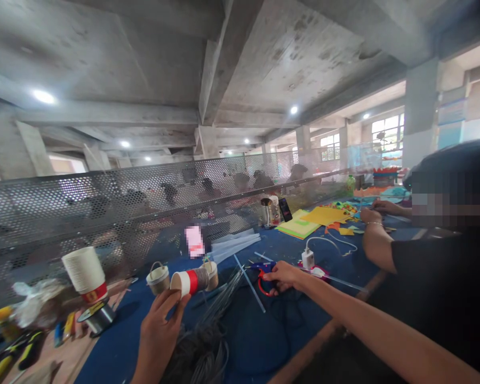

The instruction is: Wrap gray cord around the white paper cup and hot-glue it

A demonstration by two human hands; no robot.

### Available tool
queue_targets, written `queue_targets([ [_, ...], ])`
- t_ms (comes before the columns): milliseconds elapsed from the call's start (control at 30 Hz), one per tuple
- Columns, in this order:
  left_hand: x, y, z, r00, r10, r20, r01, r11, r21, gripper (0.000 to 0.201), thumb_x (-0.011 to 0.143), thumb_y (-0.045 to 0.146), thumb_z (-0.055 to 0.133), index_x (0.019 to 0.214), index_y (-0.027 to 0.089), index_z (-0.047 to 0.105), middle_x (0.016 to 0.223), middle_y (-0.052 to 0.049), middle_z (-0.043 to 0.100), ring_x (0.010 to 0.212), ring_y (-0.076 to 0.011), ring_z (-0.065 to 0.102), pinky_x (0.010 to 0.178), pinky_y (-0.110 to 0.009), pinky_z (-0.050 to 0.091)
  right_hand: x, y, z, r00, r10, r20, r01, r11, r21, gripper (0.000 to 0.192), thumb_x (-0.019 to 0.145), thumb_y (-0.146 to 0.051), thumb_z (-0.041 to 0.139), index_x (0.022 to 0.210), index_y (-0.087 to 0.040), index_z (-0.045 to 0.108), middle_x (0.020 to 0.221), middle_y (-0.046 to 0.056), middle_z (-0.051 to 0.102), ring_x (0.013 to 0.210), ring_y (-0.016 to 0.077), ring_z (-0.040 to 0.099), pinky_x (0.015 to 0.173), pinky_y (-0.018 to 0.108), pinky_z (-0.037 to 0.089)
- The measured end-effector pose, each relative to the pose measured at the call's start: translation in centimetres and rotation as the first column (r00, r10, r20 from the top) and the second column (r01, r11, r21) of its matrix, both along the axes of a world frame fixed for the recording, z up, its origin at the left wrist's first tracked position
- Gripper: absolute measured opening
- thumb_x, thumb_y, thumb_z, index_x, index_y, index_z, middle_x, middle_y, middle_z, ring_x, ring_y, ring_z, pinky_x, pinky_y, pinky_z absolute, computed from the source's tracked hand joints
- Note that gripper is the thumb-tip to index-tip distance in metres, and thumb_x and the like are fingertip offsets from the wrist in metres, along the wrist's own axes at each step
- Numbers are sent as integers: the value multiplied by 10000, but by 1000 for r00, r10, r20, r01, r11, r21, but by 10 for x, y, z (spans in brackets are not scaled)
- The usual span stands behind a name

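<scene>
My left hand [164, 314] pinches a paper cup [181, 285] by its end, fingers and thumb closed on it. The cup lies sideways in the air, with a red band and grey cord [202, 278] wrapped around its far part. A hot glue gun [262, 266], blue with a red trigger, is gripped in my right hand [283, 276]. Its nozzle points left towards the cup, apart from it. Behind the held cup stand a small cord-covered bucket [158, 278] with a handle and a second one [212, 273], partly hidden. Loose grey cord [204, 341] lies below.
At left are stacked paper cups [84, 269], a wire spool [97, 317] and pliers [30, 349]. Clear glue sticks [250, 282] lie mid-table. A white charger [308, 258], yellow sheets [324, 215] and a co-worker [436, 277] are at right. A perforated metal screen [164, 197] borders the back.
</scene>
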State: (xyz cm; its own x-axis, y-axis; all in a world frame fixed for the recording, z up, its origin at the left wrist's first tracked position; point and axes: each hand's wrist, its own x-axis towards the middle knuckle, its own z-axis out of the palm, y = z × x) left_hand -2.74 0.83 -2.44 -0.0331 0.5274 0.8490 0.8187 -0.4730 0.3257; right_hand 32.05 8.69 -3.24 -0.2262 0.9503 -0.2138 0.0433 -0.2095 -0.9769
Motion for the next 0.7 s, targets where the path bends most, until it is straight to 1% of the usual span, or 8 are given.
queue_targets([
  [167, 3, -4, 5, 997, -21, 69, 23, 999, -34, 269, 846, 453, 594, 816, 205, 694, 958, -65, 699, 858, -221, 675, 762, -280, 526, -1, -5, 7, 940, -35, 339, 4, 996, 92, 280, 746, -352, 742, 647, -173, 551, 461, 17, 609, 481, 195, 646, 482, 248, 485],
  [267, 5, -7, 9, 985, -32, 167, 52, 992, -115, 308, 817, 483, 614, 820, 190, 709, 985, -72, 707, 890, -232, 671, 770, -279, 523, -5, -17, 16, 889, -146, 435, 33, 966, 257, 226, 770, -352, 718, 798, -185, 568, 739, 63, 696, 780, 238, 697, 664, 284, 498],
  [300, 6, -8, 10, 976, -22, 215, 50, 990, -128, 325, 803, 496, 623, 815, 183, 712, 981, -77, 712, 903, -241, 668, 786, -285, 520, -9, -21, 20, 867, -217, 449, 49, 933, 357, 206, 791, -345, 695, 853, -192, 571, 876, 73, 698, 899, 238, 680, 743, 292, 485],
  [400, 10, -11, 14, 941, -14, 338, 82, 978, -190, 368, 787, 519, 629, 862, 172, 725, 980, -74, 726, 972, -262, 648, 879, -317, 487, -33, -32, 28, 801, -368, 472, -82, 714, 696, 155, 871, -351, 582, 892, -198, 594, 997, 67, 670, 945, 220, 655, 817, 312, 463],
  [433, 12, -12, 16, 932, -21, 362, 107, 970, -220, 380, 784, 521, 633, 878, 165, 727, 991, -76, 725, 992, -269, 638, 893, -324, 477, -45, -35, 29, 847, -295, 442, -119, 704, 700, 161, 879, -352, 566, 889, -194, 598, 966, 57, 671, 880, 198, 666, 782, 295, 474],
  [533, 15, -17, 21, 899, -27, 436, 153, 954, -256, 401, 776, 523, 644, 901, 150, 726, 984, -72, 715, 979, -265, 625, 895, -324, 463, -87, -41, 30, 968, 84, 236, -206, 803, 560, 256, 868, -387, 571, 1041, -199, 566, 1066, 57, 656, 603, 125, 652, 568, 256, 491],
  [633, 16, -21, 25, 878, -46, 476, 188, 948, -255, 377, 790, 500, 641, 902, 148, 717, 907, -45, 695, 879, -225, 615, 827, -287, 467, -123, -43, 27, 946, 319, -51, -281, 890, 358, 483, 724, -296, 720, 1151, -206, 512, 1359, 107, 496, 605, 110, 664, 551, 265, 525],
  [700, 16, -22, 26, 872, -54, 486, 200, 946, -255, 361, 795, 488, 639, 895, 150, 717, 874, -36, 688, 844, -212, 606, 795, -270, 466, -138, -42, 23, 892, 425, -154, -372, 883, 285, 561, 680, -254, 750, 1184, -209, 506, 1352, 102, 503, 647, 128, 676, 585, 284, 549],
])
